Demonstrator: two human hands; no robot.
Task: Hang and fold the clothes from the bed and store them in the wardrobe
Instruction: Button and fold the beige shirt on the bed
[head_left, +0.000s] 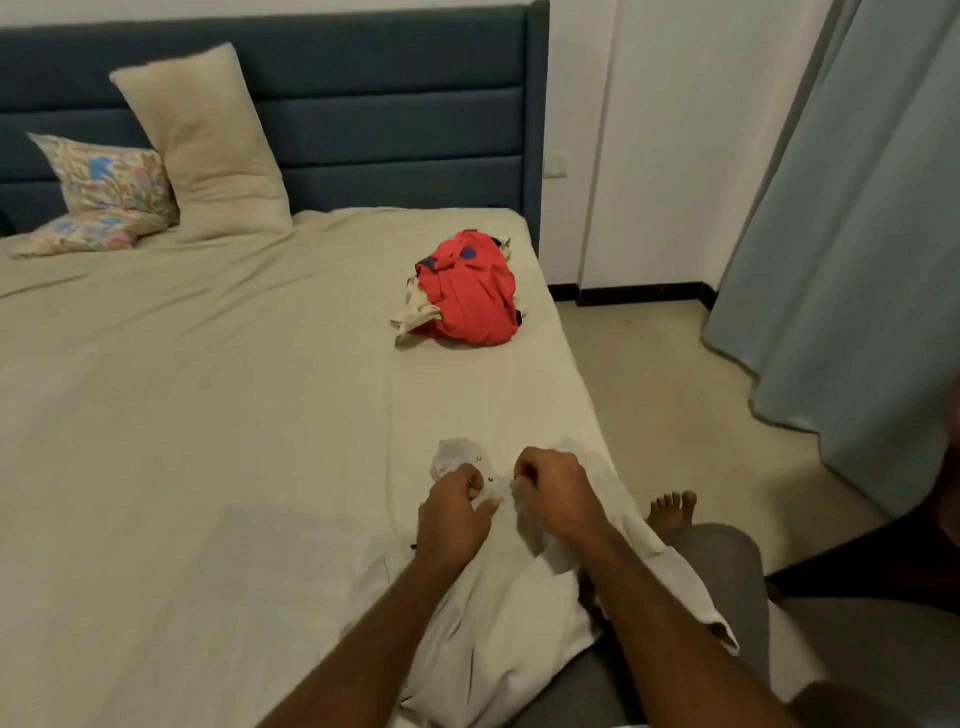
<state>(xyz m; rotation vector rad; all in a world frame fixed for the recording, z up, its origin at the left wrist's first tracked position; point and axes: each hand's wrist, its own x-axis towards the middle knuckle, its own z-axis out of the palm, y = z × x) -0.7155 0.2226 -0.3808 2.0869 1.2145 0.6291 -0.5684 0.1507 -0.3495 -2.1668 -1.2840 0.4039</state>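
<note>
Apparently fastening snaps, the left hand (453, 512) and right hand (553, 488) each pinch the white garment (483, 613) on the bed (208, 389); folding comes next.

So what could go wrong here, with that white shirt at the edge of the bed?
The white shirt lies at the bed edge, partly over the person's lap, so it could slide off toward the floor.

Both hands pinch the fabric near its small snaps; in this dim light, one may be misaligned or missed.

The red pile also sits near the bed's edge and might tumble off if the sheet is tugged.
</note>
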